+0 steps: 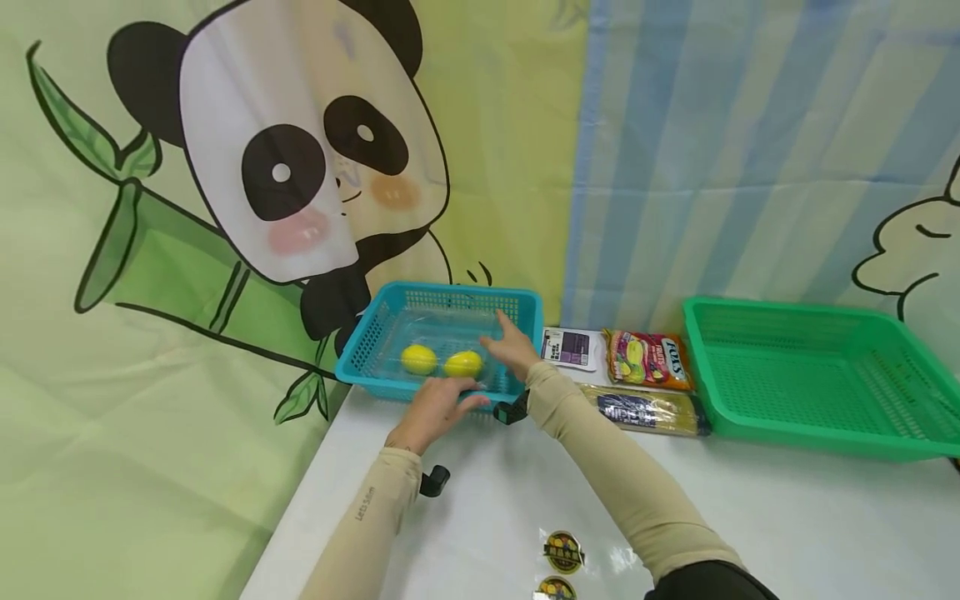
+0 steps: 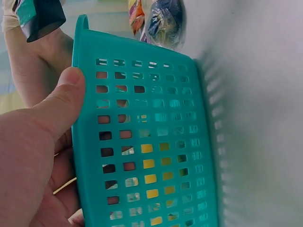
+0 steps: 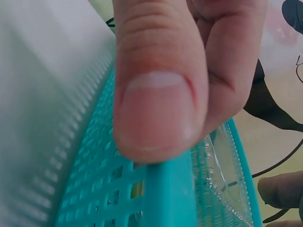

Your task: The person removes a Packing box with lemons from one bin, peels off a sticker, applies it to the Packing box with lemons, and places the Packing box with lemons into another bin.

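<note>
Two lemons [image 1: 463, 364] lie in a clear plastic box [image 1: 431, 323] inside a blue basket [image 1: 375, 379]. My left hand [image 1: 433, 414] is at the basket's front rim, thumb and fingers spread apart. In the left wrist view, the left thumb [image 2: 68, 90] overlaps the rim from outside, and the other fingers are partly hidden behind it. Over the basket's right side is my right hand [image 1: 516, 348], index finger extended. The right wrist view shows the right thumb [image 3: 158, 109] close over the rim; whether it presses there is unclear.
Right of the basket lie a white-and-purple packet [image 1: 568, 348], a red snack bag [image 1: 648, 360] and a pack of pasta [image 1: 645, 410]. A green basket [image 1: 825, 437] stands farther right. Round stickers [image 1: 562, 552] lie near the front of the white table [image 1: 480, 500]. A panda-printed curtain [image 1: 510, 125] hangs behind.
</note>
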The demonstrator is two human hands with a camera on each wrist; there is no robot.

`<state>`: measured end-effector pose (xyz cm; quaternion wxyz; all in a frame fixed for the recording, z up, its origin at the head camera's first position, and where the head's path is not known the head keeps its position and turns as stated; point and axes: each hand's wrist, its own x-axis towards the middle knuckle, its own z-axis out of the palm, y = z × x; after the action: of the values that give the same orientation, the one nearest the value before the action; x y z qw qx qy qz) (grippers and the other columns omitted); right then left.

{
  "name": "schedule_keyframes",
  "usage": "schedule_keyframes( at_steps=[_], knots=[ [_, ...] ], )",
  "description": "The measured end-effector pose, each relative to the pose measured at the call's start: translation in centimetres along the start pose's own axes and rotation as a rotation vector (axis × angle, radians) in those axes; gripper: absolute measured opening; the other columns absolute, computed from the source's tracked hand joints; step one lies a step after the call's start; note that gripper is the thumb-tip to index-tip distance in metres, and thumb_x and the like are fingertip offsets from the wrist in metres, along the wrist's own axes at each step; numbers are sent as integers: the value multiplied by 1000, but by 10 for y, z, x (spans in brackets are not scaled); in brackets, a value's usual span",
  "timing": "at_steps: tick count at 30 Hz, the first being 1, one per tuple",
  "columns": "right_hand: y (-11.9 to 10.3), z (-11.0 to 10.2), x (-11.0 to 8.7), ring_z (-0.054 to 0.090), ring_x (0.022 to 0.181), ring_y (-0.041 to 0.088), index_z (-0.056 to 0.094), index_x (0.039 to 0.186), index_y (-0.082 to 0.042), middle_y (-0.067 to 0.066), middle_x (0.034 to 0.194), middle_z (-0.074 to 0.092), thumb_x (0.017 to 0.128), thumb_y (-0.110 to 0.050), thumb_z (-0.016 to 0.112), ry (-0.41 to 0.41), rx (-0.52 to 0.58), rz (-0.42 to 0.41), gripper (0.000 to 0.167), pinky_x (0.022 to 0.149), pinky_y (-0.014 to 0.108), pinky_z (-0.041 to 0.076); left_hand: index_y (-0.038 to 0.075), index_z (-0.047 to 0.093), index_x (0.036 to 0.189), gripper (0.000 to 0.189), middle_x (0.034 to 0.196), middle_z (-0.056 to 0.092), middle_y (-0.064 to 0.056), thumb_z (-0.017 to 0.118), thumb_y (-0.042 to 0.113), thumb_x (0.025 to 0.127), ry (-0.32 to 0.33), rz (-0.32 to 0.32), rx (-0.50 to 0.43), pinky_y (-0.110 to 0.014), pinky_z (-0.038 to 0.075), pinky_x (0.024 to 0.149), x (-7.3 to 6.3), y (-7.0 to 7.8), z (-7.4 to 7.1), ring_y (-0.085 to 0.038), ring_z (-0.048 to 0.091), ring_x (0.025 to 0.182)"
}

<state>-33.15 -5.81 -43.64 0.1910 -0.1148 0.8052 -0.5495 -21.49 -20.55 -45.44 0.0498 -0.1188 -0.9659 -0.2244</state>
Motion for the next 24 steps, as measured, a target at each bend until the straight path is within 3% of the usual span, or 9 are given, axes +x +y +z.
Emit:
schedule_keyframes(
  at_steps=[5, 15, 20, 24],
  knots=[
    [9, 5, 4, 38, 143, 48, 7, 164, -31, 8, 172, 7, 104, -28, 57, -83, 60, 35, 78, 89, 65, 54, 8, 74, 118, 39, 114, 76, -7, 66, 39, 96, 6, -6, -68, -56, 42, 109, -3, -2, 4, -30, 70, 108],
    [17, 11, 7, 47, 137, 45, 8, 164, -32, 9, 172, 7, 104, -23, 58, -107, 64, -19, 79, 80, 57, 59, 5, 72, 122, 44, 115, 76, -9, 66, 39, 97, 12, -7, -120, -52, 42, 105, -5, -4, 4, -32, 69, 109],
    [18, 12, 7, 64, 112, 43, 7, 164, -30, 8, 172, 5, 103, -22, 60, -103, 33, -41, 81, 76, 57, 59, 4, 73, 121, 43, 113, 76, -9, 66, 40, 97, 31, 4, -120, -52, 43, 104, -5, -4, 4, -31, 70, 107],
    [19, 13, 6, 70, 93, 44, 5, 165, -27, 8, 172, -2, 103, -23, 60, -96, -3, -55, 83, 75, 55, 59, 6, 73, 121, 44, 114, 76, -7, 65, 42, 97, 32, 5, -115, -51, 43, 105, -4, -5, 5, -29, 69, 108]
  ],
)
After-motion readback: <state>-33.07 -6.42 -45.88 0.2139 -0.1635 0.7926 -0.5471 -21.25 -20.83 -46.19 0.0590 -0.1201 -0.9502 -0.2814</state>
